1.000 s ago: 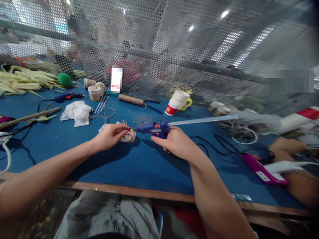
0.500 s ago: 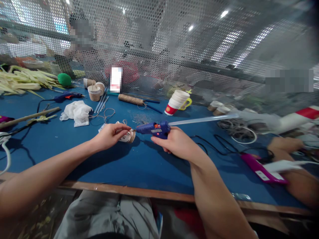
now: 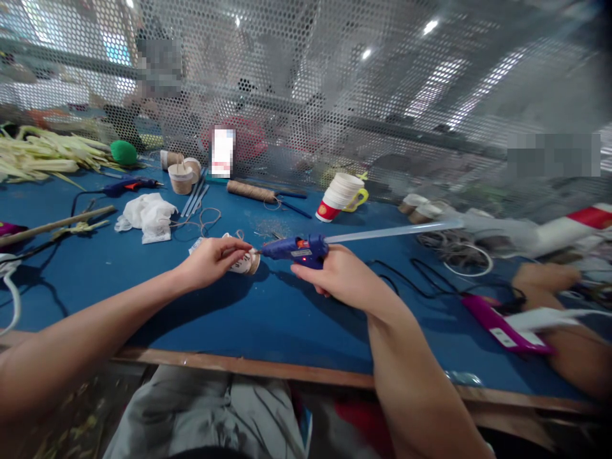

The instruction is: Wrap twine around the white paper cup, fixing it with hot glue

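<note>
My left hand [image 3: 213,261] is closed on a small white paper cup [image 3: 245,262] lying on its side, dark print on its wall and brown twine round its right end. Thumb and fingertips meet at the cup's upper edge; part of the cup is hidden behind the hand. My right hand [image 3: 342,274] grips a blue hot glue gun [image 3: 294,247] with a lit red light. Its nozzle points left, at the twine-wound end of the cup; whether it touches cannot be made out. A long clear glue stick [image 3: 396,231] sticks out of the gun's back.
A stack of paper cups [image 3: 337,194], a twine roll [image 3: 251,190], twine-wrapped cups [image 3: 180,180], loose glue sticks [image 3: 195,199] and white netting [image 3: 147,215] lie ahead. Another glue gun [image 3: 129,185] rests left. At right are a purple power strip [image 3: 502,325], cords and another person's arm [image 3: 576,344].
The glue gun and my right hand have shifted very slightly to the right. The print on the cup shows a little differently, as if it turned slightly. My left hand stays in place.
</note>
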Demonstrator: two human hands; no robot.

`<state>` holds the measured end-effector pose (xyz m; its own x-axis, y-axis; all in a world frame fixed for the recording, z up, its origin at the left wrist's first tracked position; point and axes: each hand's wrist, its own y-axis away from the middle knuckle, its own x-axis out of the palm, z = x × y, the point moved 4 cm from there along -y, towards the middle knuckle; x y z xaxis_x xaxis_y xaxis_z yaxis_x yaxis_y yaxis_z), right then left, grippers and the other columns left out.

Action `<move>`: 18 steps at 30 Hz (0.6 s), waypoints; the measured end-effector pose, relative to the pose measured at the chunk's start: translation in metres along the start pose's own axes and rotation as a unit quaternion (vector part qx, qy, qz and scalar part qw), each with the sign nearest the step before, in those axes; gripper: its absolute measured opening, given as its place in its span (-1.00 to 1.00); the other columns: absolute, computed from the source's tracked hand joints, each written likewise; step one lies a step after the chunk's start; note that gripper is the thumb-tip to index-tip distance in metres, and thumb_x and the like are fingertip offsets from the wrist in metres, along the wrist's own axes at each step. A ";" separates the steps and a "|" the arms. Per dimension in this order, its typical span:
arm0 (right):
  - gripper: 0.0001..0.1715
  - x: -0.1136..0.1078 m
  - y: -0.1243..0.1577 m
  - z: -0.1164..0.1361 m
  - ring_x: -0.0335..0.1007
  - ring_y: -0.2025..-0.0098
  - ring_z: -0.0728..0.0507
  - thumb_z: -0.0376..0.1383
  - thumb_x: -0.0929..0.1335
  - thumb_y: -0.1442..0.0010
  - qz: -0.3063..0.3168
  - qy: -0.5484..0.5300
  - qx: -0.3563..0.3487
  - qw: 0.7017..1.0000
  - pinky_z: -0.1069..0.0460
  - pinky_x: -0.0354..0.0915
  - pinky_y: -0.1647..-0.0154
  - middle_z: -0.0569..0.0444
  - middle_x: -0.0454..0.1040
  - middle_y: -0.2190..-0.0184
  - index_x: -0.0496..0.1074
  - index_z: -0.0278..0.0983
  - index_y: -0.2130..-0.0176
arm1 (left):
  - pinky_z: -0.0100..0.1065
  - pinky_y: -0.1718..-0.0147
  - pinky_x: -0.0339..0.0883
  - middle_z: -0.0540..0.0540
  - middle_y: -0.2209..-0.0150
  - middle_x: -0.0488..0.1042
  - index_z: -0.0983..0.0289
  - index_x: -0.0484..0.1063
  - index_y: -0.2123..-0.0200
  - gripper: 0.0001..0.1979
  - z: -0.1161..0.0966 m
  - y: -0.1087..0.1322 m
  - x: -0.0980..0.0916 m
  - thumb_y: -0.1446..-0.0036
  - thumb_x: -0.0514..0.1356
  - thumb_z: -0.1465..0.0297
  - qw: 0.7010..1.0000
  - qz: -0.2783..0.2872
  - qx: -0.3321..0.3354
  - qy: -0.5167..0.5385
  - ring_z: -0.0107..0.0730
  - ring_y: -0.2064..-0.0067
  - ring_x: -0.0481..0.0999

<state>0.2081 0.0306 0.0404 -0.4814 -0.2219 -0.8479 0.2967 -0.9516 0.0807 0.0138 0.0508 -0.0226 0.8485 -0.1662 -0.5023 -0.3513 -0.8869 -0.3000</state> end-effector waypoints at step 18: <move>-0.48 -0.001 0.001 0.000 0.27 0.69 0.00 -0.13 0.27 -0.08 0.014 0.059 0.006 0.998 0.09 0.23 0.54 0.08 0.29 0.81 0.20 -0.26 0.79 | -0.39 0.26 0.36 0.15 0.24 0.55 0.36 0.46 0.18 -0.69 -0.001 0.000 0.000 -0.13 0.03 0.32 1.000 0.002 0.009 -0.023 -0.33 0.24 0.52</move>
<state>0.2092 0.0296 0.0411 -0.3732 -0.2227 -0.9006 0.2990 -0.9478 0.1105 0.0140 0.0499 -0.0217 0.8278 -0.1500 -0.5406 -0.3624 -0.8786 -0.3111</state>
